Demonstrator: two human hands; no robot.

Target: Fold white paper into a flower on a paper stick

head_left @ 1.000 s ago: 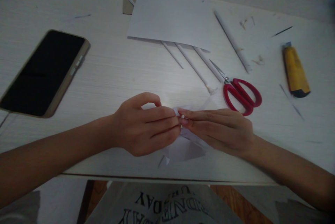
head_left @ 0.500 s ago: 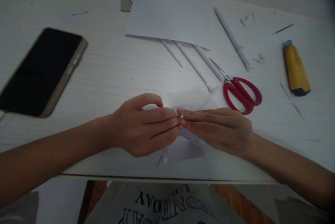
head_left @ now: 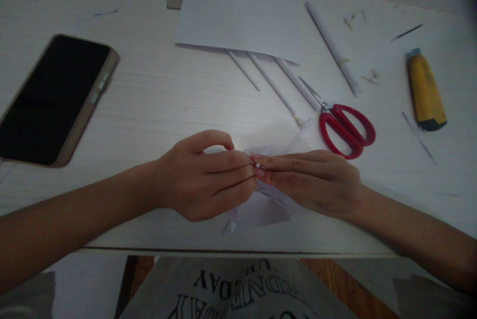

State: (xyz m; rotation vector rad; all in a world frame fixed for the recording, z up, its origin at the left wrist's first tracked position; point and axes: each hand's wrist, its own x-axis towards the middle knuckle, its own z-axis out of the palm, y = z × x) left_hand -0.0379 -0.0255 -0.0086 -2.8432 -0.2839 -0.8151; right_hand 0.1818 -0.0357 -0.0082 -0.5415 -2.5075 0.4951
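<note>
A tiny white bit (head_left: 258, 165) is left of the red scissors (head_left: 351, 138), and nearer. The right hand (head_left: 322, 180), stretched out straight, pinches it. The left hand (head_left: 206, 177) curls beside it; I can't tell its grip. Both have hardly moved since a second ago.

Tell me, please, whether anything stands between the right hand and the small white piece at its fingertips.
Nothing visible does: the right hand has the small white piece between its fingertips, beside the left hand. The red-handled scissors lie beyond the right hand, not between.
</note>
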